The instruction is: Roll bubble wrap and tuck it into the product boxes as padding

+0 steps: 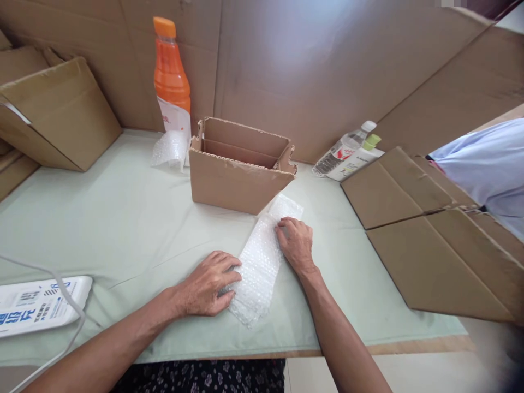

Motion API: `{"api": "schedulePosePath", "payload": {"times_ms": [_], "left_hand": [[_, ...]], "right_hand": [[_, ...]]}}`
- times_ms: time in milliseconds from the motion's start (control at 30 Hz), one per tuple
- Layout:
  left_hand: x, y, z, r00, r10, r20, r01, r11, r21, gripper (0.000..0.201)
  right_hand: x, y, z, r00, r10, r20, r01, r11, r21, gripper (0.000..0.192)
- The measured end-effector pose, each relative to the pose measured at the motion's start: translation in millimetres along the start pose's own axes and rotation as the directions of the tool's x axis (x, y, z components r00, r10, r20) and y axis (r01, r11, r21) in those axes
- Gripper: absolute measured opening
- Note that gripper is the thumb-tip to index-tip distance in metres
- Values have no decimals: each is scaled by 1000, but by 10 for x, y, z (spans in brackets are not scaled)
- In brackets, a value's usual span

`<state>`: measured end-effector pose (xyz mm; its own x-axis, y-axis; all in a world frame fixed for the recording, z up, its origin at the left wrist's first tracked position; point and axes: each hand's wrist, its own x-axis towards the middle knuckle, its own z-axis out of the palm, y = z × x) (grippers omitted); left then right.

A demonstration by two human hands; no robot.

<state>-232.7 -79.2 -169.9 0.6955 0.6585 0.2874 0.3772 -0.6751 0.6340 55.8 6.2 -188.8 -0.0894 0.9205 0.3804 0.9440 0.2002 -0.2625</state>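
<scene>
Two hands press flat on a strip of bubble wrap [262,262] lying on the pale green table cloth [123,218]: my left hand [208,284] and right hand [295,243], fingers spread, gripping nothing. Just behind stands an open cardboard box [237,169]. Cardboard sheets [327,71] wall the table; an orange bottle [171,76] stands against them.

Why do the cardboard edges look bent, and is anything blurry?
Head view: wide-angle distortion bows the flat cardboard sheets at the right; a pale glare patch washes the cardboard wall; the bottom-right corner smears; both hands, left hand and right hand, stay sharp on the bubble wrap.
</scene>
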Motion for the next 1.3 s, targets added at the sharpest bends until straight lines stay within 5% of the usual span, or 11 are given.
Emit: {"api": "schedulePosePath", "payload": {"times_ms": [400,1000,1300], "left_hand": [[-16,12,-12,1000,-6,-14,6,1000,4,25],[-16,-10,15,999,-29,40,26,998,56,35],[-13,0,-5,999,-30,43,28,998,61,34]], "right_hand": [[63,-10,-77,990,70,-125,-59,994,94,14],[48,123,23,991,129,-46,-126,990,63,18],[325,464,60,985,172,-4,-172,985,24,32]]}}
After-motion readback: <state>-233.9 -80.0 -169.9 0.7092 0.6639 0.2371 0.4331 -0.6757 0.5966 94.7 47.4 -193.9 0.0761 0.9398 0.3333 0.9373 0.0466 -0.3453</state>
